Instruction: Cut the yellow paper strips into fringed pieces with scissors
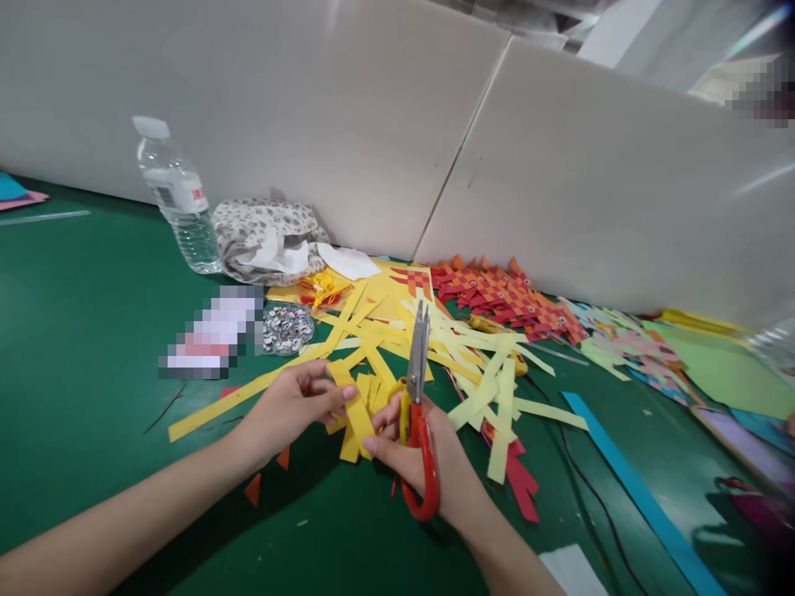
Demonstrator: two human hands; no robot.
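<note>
My left hand [291, 407] pinches a bundle of yellow paper strips [358, 414] held just above the green table [87, 348]. My right hand [428, 463] grips red-and-yellow-handled scissors [417, 414], fingers through the loops, thumb touching the lower end of the strips. The metal blades point up and away, closed together, beside the strips and not on them. More yellow strips [435, 348] lie scattered in a pile behind both hands.
A water bottle [177, 199] and a patterned cloth pouch [264, 236] stand by the white divider wall [373, 124]. A dish of googly eyes [286, 328], woven red-orange paper fish [503, 294], coloured paper sheets [720, 364], a blue strip [633, 480] and a black cable [590, 488] lie around.
</note>
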